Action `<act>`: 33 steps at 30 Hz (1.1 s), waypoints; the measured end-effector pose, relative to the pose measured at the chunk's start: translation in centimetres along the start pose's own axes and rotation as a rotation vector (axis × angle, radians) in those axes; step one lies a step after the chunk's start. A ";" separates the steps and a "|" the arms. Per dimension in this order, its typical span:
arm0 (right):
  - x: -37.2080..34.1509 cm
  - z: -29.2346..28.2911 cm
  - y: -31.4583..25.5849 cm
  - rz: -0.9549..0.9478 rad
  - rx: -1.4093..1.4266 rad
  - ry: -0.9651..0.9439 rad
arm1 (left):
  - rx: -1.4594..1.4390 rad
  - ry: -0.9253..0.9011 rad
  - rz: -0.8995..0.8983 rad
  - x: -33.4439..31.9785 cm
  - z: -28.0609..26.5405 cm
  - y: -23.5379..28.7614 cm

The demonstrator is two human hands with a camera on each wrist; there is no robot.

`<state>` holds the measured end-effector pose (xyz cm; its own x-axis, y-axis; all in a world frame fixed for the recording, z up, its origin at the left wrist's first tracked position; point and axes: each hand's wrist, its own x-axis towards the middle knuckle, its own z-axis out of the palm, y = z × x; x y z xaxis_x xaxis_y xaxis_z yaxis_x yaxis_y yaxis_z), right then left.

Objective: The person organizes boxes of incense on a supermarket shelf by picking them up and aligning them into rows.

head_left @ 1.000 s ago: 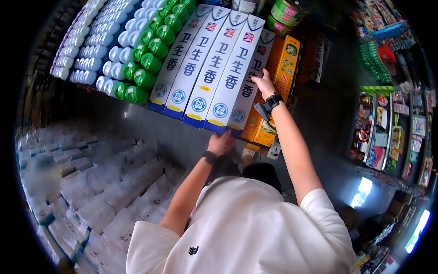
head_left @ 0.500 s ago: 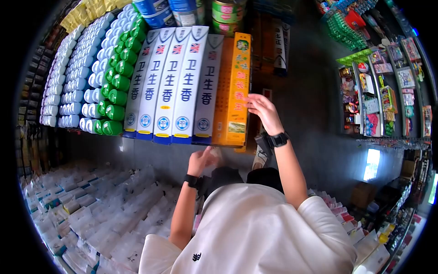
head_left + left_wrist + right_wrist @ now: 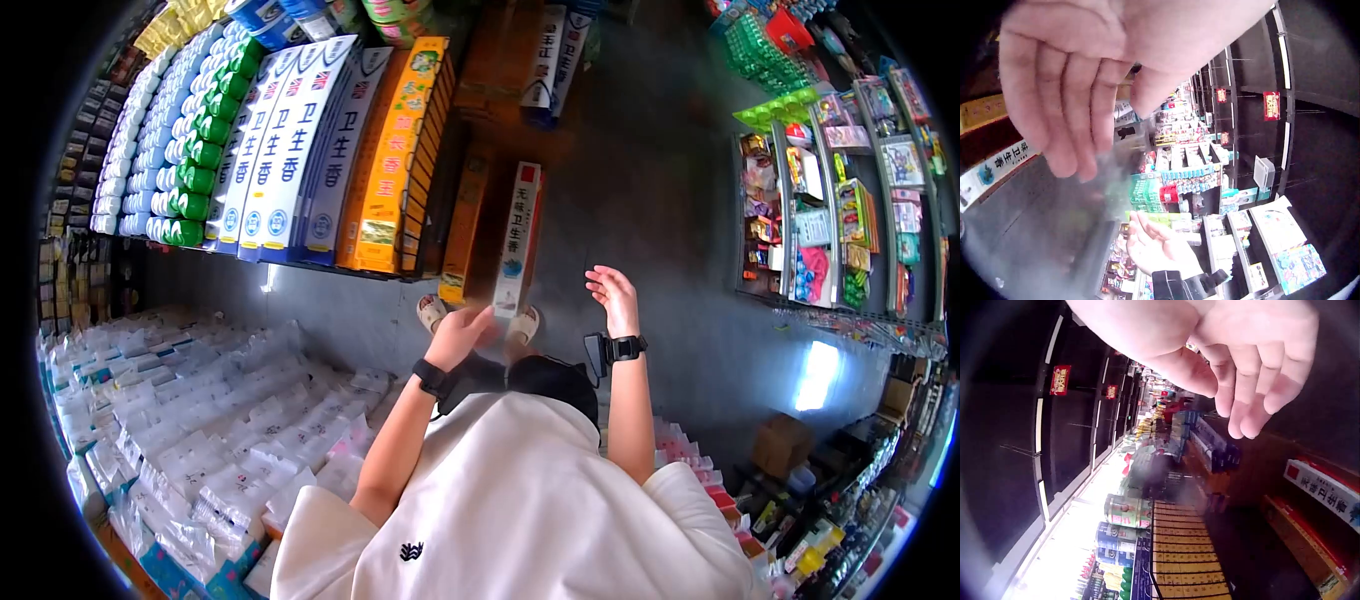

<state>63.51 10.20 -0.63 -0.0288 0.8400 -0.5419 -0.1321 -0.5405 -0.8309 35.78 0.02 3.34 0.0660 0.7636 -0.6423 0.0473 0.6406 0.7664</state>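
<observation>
Both hands are lifted in front of the body and hold nothing. The left hand [image 3: 460, 338], its fingers loosely extended in the left wrist view [image 3: 1066, 94], is above the near end of a white box [image 3: 517, 240] low down between shelf and aisle. Farther right, the right hand [image 3: 613, 300] has its fingers spread in the air over the floor; the right wrist view shows it [image 3: 1241, 362] slightly bent and empty. Orange boxes [image 3: 400, 160] stand upright at the shelf's end, beside blue-and-white boxes [image 3: 290, 150]. Another orange box [image 3: 466, 225] lies low, left of the white box.
Green and white bottles [image 3: 205, 145] fill the shelf's left part, with tins [image 3: 262, 20] behind. A wire rack side [image 3: 425, 150] edges the orange boxes. Bagged packs [image 3: 220, 430] spread at lower left, and a goods shelf [image 3: 825, 220] stands right. Two feet show below the hands.
The right hand has left the orange boxes and moved right into the air. The left hand has shifted slightly right and up. The view has turned right, bringing the low boxes into sight.
</observation>
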 end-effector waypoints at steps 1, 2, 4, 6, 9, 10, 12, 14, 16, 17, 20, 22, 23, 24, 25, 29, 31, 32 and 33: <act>-0.2 -1.2 0.3 0.018 0.005 0.000 | 0.031 -0.008 0.011 0.3 1.0 -0.7; -0.4 -2.2 0.5 0.034 0.009 -0.005 | 0.023 -0.014 0.005 0.2 1.9 -0.7; -0.1 -3.2 0.7 0.058 0.025 -0.021 | 0.010 -0.018 -0.008 -0.2 2.9 -0.3; 0.1 -3.7 0.9 0.076 0.044 -0.035 | 0.065 -0.014 0.018 0.0 3.2 -0.8; 0.7 -3.3 0.5 0.060 0.029 -0.045 | 0.095 0.017 0.019 0.1 2.8 -0.5; 1.0 -3.0 0.3 0.056 0.029 -0.053 | 0.070 0.030 0.015 -0.1 2.7 0.4; 1.5 -2.2 -0.1 0.047 0.026 -0.066 | 0.061 0.047 0.032 -0.1 2.1 1.1; 2.0 -1.2 -0.5 0.096 -0.025 -0.096 | 0.087 0.055 0.068 0.1 1.2 1.1; 2.6 0.0 -1.0 0.133 -0.067 -0.134 | 0.048 0.050 0.087 0.8 0.3 0.1; 3.0 0.6 -1.2 0.149 -0.084 -0.155 | 0.029 0.048 0.098 1.3 -0.2 -0.2; 4.0 2.6 -1.9 0.159 -0.125 -0.187 | 0.032 0.095 0.131 2.3 -1.1 -0.4; 5.0 3.7 -2.2 0.146 -0.122 -0.204 | 0.081 0.083 0.118 2.8 -1.6 0.3; 5.6 4.1 -2.4 0.151 -0.132 -0.206 | 0.107 0.078 0.110 3.1 -1.8 0.8; 6.2 4.6 -2.5 0.155 -0.134 -0.210 | 0.110 0.076 0.113 3.5 -1.9 1.0; 7.0 4.9 -2.7 0.160 -0.135 -0.212 | 0.114 0.072 0.114 4.2 -2.0 1.1; 11.6 5.3 -3.0 0.175 -0.152 -0.230 | -0.002 0.086 0.157 8.1 -1.4 2.5; 14.2 5.6 -3.8 0.185 -0.157 -0.221 | 0.080 0.112 0.180 10.2 -1.2 4.5; 15.8 5.7 -4.3 0.191 -0.167 -0.217 | 0.119 0.125 0.192 11.6 -1.0 5.6; 17.8 5.7 -4.4 0.172 -0.212 -0.203 | 0.112 0.167 0.258 12.8 -0.6 6.9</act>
<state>57.93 27.80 -5.91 -0.2319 0.7165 -0.6579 0.1003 -0.6551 -0.7488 36.38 14.32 0.40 -0.0739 0.9084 -0.4115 0.1603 0.4181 0.8942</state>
